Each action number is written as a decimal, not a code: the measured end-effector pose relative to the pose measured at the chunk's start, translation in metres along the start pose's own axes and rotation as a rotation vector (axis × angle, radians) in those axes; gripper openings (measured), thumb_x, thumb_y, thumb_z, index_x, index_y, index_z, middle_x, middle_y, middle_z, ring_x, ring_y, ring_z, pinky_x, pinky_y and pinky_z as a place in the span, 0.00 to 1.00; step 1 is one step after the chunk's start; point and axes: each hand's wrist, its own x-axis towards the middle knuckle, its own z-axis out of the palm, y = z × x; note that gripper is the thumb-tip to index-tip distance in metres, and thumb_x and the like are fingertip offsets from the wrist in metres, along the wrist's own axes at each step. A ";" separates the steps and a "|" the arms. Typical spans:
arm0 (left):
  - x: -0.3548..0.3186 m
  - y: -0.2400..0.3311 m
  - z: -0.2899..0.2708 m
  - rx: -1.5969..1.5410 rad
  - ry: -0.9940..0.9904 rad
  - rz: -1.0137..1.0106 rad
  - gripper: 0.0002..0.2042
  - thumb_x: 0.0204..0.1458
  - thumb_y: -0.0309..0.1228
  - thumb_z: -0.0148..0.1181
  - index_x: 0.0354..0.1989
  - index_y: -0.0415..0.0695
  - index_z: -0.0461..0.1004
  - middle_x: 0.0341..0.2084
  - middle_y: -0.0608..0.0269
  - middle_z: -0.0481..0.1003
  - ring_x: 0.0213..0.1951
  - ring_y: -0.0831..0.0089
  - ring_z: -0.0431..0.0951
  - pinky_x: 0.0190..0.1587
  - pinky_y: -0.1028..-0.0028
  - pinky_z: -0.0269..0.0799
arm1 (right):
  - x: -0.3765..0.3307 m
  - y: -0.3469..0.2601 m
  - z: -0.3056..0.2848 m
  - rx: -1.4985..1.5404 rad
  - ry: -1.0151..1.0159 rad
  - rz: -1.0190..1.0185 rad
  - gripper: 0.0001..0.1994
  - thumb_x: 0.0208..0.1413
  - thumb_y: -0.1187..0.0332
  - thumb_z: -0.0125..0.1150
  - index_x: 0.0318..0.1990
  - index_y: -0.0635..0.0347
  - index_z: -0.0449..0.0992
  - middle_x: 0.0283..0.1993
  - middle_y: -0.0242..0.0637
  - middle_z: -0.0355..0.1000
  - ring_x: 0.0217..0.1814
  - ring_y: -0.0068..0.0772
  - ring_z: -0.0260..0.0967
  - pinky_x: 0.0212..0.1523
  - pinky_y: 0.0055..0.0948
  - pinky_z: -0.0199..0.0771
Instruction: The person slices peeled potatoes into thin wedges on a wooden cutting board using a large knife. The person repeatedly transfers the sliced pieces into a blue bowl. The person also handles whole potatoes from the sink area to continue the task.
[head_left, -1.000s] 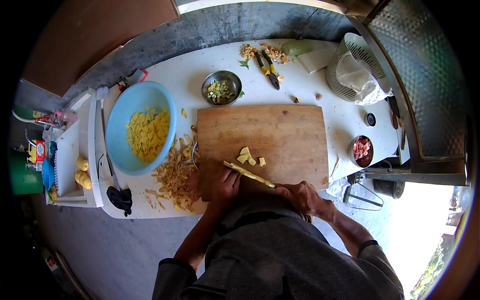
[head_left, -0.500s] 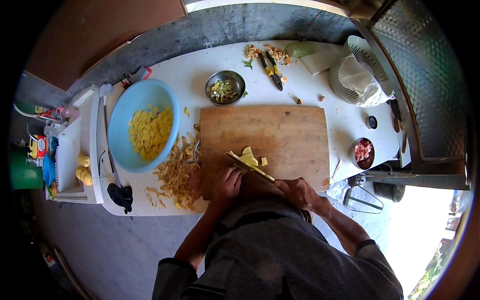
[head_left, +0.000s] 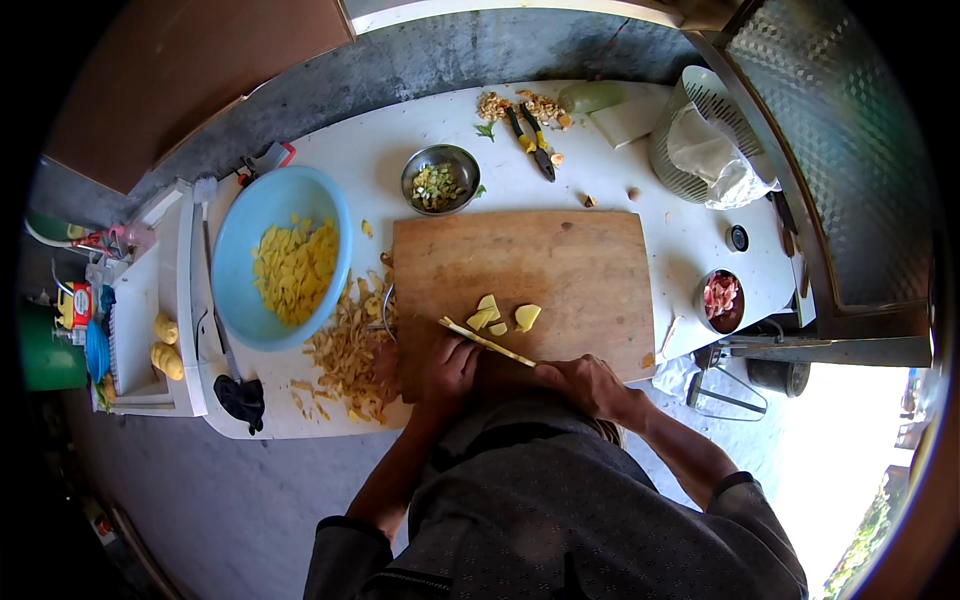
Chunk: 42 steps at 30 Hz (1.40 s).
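A wooden cutting board (head_left: 540,260) lies on the white table. A few yellow potato pieces (head_left: 500,317) sit near its front edge. My right hand (head_left: 590,385) grips the handle of a knife (head_left: 487,343) whose blade lies just in front of the pieces. My left hand (head_left: 445,365) rests on the board's front edge, fingers by the blade tip; whether it holds a piece is hidden.
A blue bowl (head_left: 245,235) of yellow slices stands left of the board, with a heap of peelings (head_left: 350,345) between. Behind are a small metal bowl (head_left: 440,180) of greens, pliers (head_left: 530,140), a white basket (head_left: 700,140) and a small bowl of pink bits (head_left: 722,298). Whole potatoes (head_left: 165,345) lie far left.
The knife has swept left and forward across the board. The potato pieces now lie spread behind the blade. My left hand stayed at the board's front edge.
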 end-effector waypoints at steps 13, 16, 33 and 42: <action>-0.003 0.001 0.002 0.010 0.030 -0.003 0.07 0.56 0.22 0.72 0.43 0.37 0.84 0.42 0.52 0.81 0.44 0.51 0.83 0.48 0.59 0.80 | -0.023 -0.005 -0.014 0.189 0.004 -0.007 0.25 0.80 0.53 0.48 0.53 0.68 0.84 0.38 0.62 0.81 0.40 0.66 0.81 0.46 0.51 0.80; -0.002 -0.001 0.003 0.008 0.040 0.019 0.07 0.56 0.22 0.73 0.42 0.37 0.84 0.41 0.52 0.81 0.43 0.50 0.83 0.47 0.59 0.80 | -0.028 -0.007 -0.013 0.173 -0.009 0.022 0.25 0.80 0.52 0.48 0.54 0.67 0.84 0.38 0.63 0.81 0.42 0.67 0.81 0.47 0.52 0.80; -0.008 0.000 0.004 0.030 0.056 0.019 0.07 0.56 0.20 0.71 0.42 0.36 0.83 0.41 0.51 0.81 0.43 0.52 0.83 0.47 0.60 0.80 | -0.010 0.005 0.012 0.150 0.028 0.140 0.24 0.78 0.51 0.52 0.53 0.66 0.83 0.36 0.64 0.80 0.43 0.68 0.81 0.44 0.55 0.78; -0.010 0.002 0.008 0.023 0.094 -0.023 0.06 0.55 0.19 0.73 0.40 0.37 0.83 0.37 0.51 0.81 0.41 0.50 0.83 0.45 0.60 0.80 | -0.029 -0.021 -0.009 0.127 0.015 0.066 0.24 0.79 0.53 0.51 0.50 0.67 0.84 0.34 0.63 0.80 0.39 0.65 0.82 0.42 0.54 0.81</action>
